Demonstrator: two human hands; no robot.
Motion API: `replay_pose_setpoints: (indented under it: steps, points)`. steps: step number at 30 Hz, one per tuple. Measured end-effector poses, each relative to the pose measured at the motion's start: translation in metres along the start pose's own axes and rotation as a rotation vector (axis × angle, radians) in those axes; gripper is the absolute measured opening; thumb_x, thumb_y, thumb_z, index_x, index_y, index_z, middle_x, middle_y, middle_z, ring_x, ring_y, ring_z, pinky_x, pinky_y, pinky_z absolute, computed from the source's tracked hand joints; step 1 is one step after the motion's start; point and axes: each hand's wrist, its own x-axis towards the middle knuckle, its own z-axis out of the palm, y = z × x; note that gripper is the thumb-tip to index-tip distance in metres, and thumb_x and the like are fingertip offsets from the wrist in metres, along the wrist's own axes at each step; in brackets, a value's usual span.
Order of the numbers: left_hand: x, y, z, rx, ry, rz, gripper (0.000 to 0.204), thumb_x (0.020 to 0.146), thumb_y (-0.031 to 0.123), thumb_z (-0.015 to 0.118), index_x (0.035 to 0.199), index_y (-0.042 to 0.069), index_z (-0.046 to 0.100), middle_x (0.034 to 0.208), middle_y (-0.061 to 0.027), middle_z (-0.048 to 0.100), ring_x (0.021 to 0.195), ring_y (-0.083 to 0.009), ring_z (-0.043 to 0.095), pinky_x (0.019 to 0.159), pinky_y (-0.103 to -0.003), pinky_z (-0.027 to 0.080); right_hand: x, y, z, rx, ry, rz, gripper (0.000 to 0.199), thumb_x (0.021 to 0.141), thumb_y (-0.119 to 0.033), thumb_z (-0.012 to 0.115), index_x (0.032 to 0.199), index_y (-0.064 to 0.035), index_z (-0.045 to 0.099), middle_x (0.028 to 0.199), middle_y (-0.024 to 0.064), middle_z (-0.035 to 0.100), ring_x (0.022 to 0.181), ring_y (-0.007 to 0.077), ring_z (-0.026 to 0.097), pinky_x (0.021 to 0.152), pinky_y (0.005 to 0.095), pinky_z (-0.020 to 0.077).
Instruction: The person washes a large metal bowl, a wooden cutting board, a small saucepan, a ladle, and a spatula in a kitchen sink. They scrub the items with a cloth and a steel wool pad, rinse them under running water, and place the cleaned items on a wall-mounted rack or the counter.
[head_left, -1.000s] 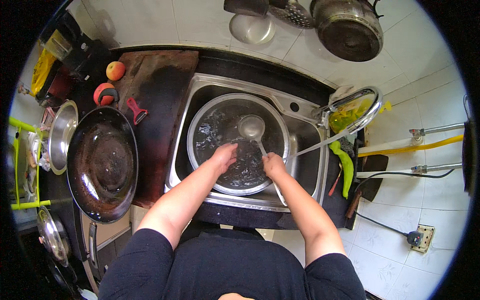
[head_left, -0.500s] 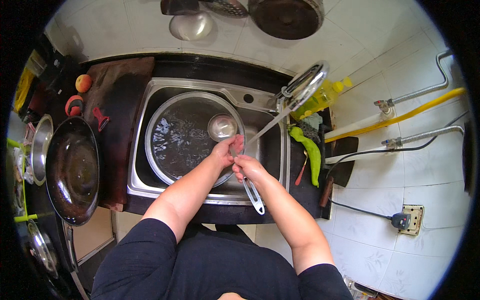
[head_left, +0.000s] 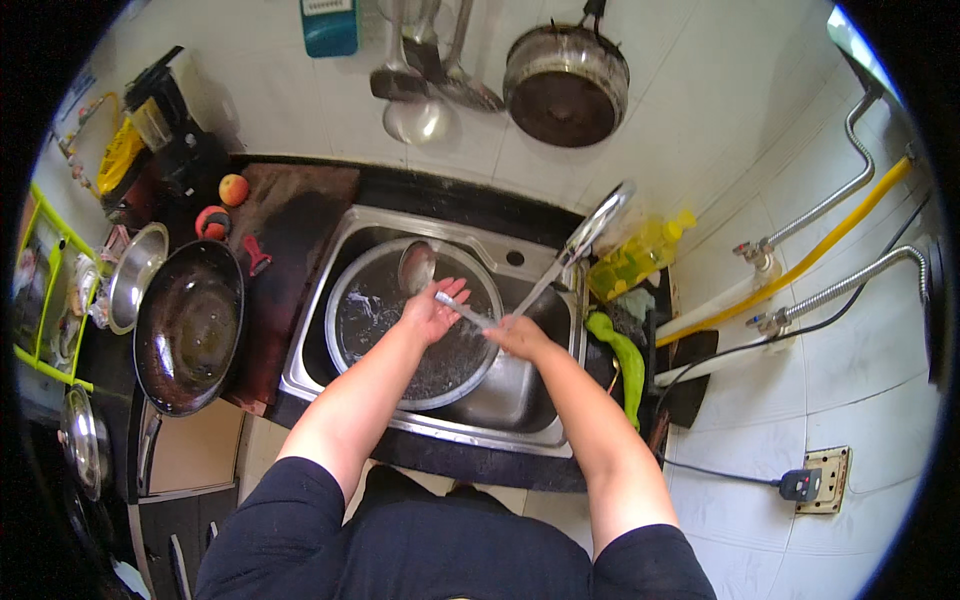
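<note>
Both hands over sink (head_left: 330, 300), ladle between them. Left hand (head_left: 432, 312) half open, fingers spread, cupping ladle handle near bowl end; right hand (head_left: 515, 337) curled round lower handle, closed on it. Ladle (head_left: 418, 268) bowl resting inside round metal basin (head_left: 350, 300) of dark water, handle slanting toward right hand. Versus half second ago: hands apart along handle instead of bunched together, view shifted downward. Tap (head_left: 590, 232) above, yellow bottle (head_left: 640, 255) beside, black wok (head_left: 188, 325) on counter left.
</note>
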Motion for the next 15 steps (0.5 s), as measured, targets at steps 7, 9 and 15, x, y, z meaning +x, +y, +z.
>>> replay_pose_setpoints:
  steps: [7, 9, 15]
  points:
    - [0.031, 0.02, -0.088, 0.062, 0.284, 0.118, 0.03, 0.091, 0.013, 0.029, 0.115, 0.001, 0.043, 0.109, -0.0127, 0.056, 0.095, -0.0285, 0.057, 0.074, -0.042, 0.05, 0.01, 0.042, 0.002, -0.272, -0.143, -0.062, 0.048, 0.078, -0.04, 0.059, 0.11, -0.0047, 0.053, 0.106, 0.0179, 0.058, 0.101, 0.029, 0.055, 0.085, 0.036, 0.0427]
    - [0.027, 0.004, -0.088, 0.249, 0.386, 0.179, 0.03, 0.088, 0.008, 0.032, 0.114, 0.002, 0.044, 0.1, -0.0123, 0.058, 0.083, -0.0264, 0.06, 0.062, -0.039, 0.054, -0.012, 0.031, -0.015, -0.398, -0.101, -0.043, 0.04, 0.078, -0.035, 0.06, 0.104, -0.0054, 0.058, 0.104, 0.0169, 0.06, 0.1, 0.0303, 0.056, 0.083, 0.0365, 0.0445]
    - [0.003, -0.044, -0.064, 0.269, 0.434, -0.058, 0.026, 0.087, 0.003, 0.036, 0.108, 0.003, 0.05, 0.096, -0.0141, 0.057, 0.075, -0.0265, 0.06, 0.06, -0.039, 0.055, -0.07, -0.046, -0.076, -0.757, 0.057, -0.015, 0.03, 0.076, -0.023, 0.065, 0.099, -0.0039, 0.06, 0.082, 0.0114, 0.064, 0.075, 0.022, 0.062, 0.066, 0.0329, 0.048]
